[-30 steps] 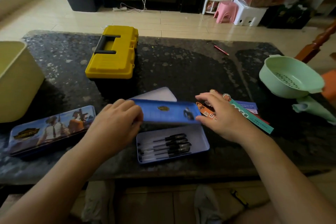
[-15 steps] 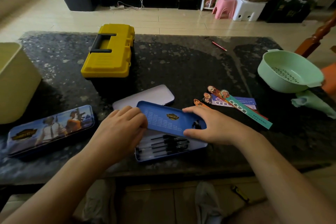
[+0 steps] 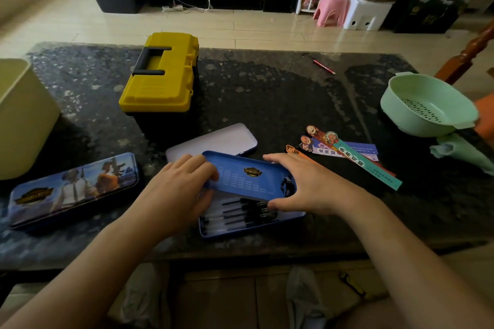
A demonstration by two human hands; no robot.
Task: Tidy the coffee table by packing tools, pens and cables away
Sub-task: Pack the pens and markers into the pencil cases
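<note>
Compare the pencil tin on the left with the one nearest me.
The left tin is closed; the near tin is open, its lid held over it by the left hand and right hand. The left tin hides its contents; the near tin shows black pens. Both are long blue tins on the table.

Both bare forearms reach in from the lower corners and converge toward the middle. The left hand (image 3: 181, 189) lies palm down, knuckles raised, its fingers curled over the left end of a blue lid (image 3: 248, 176). The right hand (image 3: 307, 184) spans the lid's right end, thumb on the near edge and fingers stretched along the far edge, wrist held low.
</note>
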